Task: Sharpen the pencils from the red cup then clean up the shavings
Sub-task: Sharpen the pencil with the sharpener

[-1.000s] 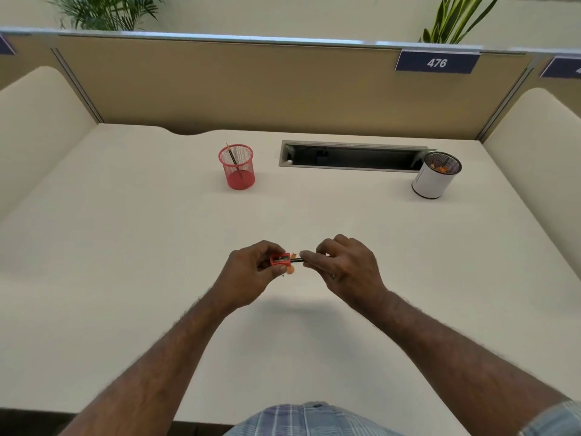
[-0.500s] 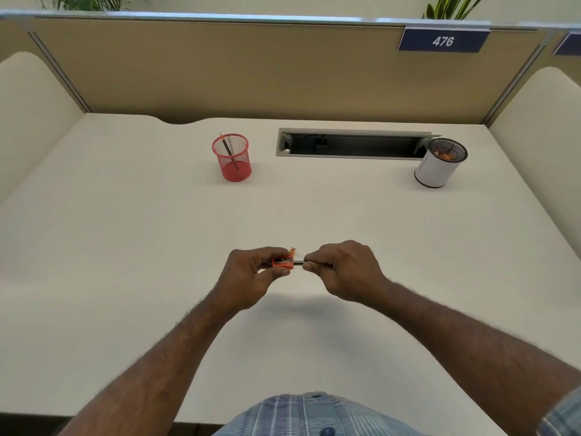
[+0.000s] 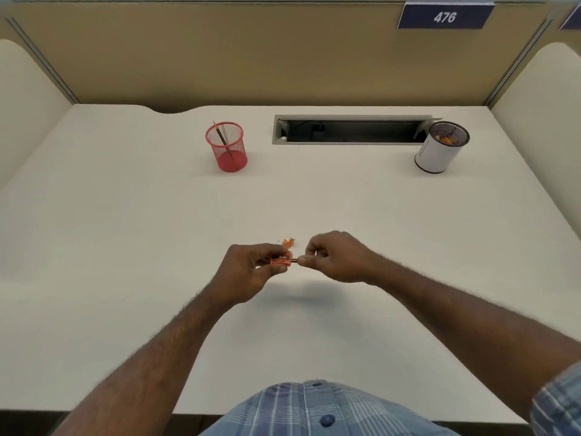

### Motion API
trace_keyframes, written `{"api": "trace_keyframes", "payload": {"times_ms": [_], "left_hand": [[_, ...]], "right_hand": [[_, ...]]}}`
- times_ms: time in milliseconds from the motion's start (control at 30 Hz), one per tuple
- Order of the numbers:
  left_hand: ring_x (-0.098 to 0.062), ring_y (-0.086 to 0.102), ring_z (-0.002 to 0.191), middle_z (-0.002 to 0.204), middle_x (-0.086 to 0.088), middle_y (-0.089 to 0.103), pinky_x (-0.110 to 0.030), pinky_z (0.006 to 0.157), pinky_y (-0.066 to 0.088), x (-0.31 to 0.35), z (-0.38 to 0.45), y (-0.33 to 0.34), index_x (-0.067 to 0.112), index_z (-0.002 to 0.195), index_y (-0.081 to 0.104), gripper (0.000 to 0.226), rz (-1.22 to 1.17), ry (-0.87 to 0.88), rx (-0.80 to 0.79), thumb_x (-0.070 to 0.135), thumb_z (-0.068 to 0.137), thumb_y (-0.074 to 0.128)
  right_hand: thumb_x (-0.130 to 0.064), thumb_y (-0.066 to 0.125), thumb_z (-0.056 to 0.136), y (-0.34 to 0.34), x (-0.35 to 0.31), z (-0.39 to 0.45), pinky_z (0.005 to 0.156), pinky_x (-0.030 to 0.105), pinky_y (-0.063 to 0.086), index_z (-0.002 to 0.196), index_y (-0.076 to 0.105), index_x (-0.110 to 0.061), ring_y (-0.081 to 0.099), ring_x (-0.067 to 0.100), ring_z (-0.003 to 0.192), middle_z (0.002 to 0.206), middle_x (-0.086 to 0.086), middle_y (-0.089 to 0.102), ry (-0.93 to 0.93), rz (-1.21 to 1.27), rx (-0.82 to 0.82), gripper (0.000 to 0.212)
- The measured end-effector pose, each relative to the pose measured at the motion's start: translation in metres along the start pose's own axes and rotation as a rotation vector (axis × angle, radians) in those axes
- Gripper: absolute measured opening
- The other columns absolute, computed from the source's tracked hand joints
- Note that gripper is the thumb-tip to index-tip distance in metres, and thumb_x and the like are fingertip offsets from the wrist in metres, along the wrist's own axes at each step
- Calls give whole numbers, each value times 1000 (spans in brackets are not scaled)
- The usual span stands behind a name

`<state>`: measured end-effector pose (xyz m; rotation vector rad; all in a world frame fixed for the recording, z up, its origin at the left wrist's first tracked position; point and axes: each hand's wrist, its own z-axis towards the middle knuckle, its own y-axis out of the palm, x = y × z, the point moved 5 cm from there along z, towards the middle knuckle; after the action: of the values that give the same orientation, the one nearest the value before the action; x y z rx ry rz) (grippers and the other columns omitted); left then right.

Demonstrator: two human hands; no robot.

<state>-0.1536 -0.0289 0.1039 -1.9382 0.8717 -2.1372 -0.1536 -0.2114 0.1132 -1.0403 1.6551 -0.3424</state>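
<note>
Navy sign (image 3: 445, 16) reads "476"; left hand (image 3: 251, 272) pinches sharpener (image 3: 280, 260).

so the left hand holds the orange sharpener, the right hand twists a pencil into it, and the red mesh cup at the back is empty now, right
Not quite. The head view shows the red mesh cup is not empty: one dark pencil leans inside it. The rest holds: the left hand pinches the small orange sharpener, and the right hand has its grip on the pencil going into it.
</note>
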Motion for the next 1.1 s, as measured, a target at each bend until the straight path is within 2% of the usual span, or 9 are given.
{"api": "trace_keyframes", "payload": {"times_ms": [133,233,333,567,667,767,867,967,1100], "left_hand": [[11,66,78,77,32,70,-3,74,45,6,4,-8,26,94,72,29,-78,-16,41,2,78,77],[7,68,80,80,28,72,-6,76,47,13,7,-13,29,93,72,29,-77,22,60,5,77,78],[7,67,78,79,29,71,-5,77,46,18,7,-14,33,92,71,29,-45,42,43,7,78,77],[5,69,82,83,18,74,-7,79,46,14,2,-9,15,98,76,23,-3,86,48,7,77,79],[7,68,83,86,20,73,-5,79,44,14,2,-5,13,100,76,25,50,133,20,6,76,79],[3,69,86,85,26,72,-7,82,45,16,-2,0,14,99,76,24,81,165,-24,6,77,78],[-3,70,88,93,5,77,-13,86,50,16,-2,3,14,100,76,24,76,170,-63,6,78,78],[-2,71,88,94,4,77,-12,85,50,11,-2,2,14,99,76,22,63,126,-62,6,78,78],[10,65,75,76,25,71,-2,74,42,9,2,-5,13,97,76,21,28,71,-5,5,77,78]], "right_hand": [[-39,51,96,-6,-24,-15,42,27,31,81,58,-18,50,21,56,66,-5,54,-527,-668,530,26],[-32,57,96,-8,-23,-21,40,27,24,74,61,-16,39,19,50,59,-2,47,-681,-829,761,28],[-31,61,94,-6,-21,-23,39,25,19,74,62,-17,40,19,46,57,-3,47,-692,-793,821,25],[-48,47,94,-8,-12,-7,45,26,33,71,69,-18,42,17,45,51,-3,55,-315,-288,350,44],[-39,62,92,-6,1,-2,43,22,26,70,71,-16,31,8,40,43,-10,41,65,215,-27,33],[-40,56,95,11,17,-10,42,20,13,75,63,-15,18,8,43,49,-7,31,443,615,-441,33],[-41,53,96,19,24,-13,40,18,13,78,63,-15,18,8,43,51,-6,29,493,683,-549,34],[-44,62,91,9,13,-9,43,20,25,80,67,-15,31,11,49,56,-5,45,270,407,-358,32],[-44,57,92,-8,-14,-11,49,26,35,78,61,-17,52,17,57,64,-5,59,-264,-294,282,30]]}}
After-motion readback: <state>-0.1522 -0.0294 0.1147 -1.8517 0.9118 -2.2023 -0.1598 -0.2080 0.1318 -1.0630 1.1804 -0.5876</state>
